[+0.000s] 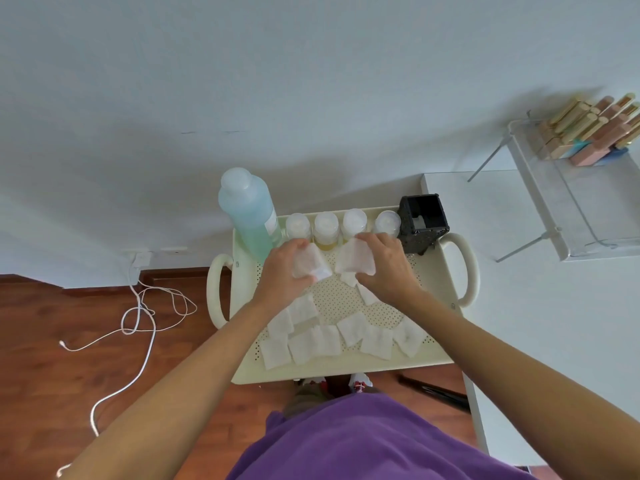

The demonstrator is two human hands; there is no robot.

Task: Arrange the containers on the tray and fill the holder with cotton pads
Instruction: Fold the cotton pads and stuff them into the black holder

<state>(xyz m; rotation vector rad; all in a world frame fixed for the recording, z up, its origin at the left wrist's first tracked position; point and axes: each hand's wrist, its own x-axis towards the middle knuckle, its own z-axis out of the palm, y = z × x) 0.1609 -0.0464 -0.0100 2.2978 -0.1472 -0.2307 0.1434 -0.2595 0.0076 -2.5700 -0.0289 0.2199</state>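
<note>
Cotton pads (313,342), white and square, lie scattered in an overlapping band along the near edge of the cream perforated metal tray (429,282), with a few more near its middle. Along the tray's far edge stand the containers in a row: a tall clear bottle of pale blue liquid (247,213) at the far left corner, then four small clear bottles with frosted caps (341,223) side by side, and at the far right corner the black square holder (423,220), its open top tilted toward the camera and a pale object visible inside.

Both hands hover over the tray's middle, just in front of the small bottles. The left hand (285,271) is curled around a small stack of white pads (310,263), thumb underneath. The right hand (388,268) pinches another bunch of pads (355,261) between thumb and fingers. The two bunches are close together but apart.

The tray's looped handles project past its left and right sides. Its right side adjoins a white desk (540,323), which carries a clear acrylic rack of gold and pink tubes (588,133) at its far right. Bare perforated surface shows between the hands and the near band of pads.
</note>
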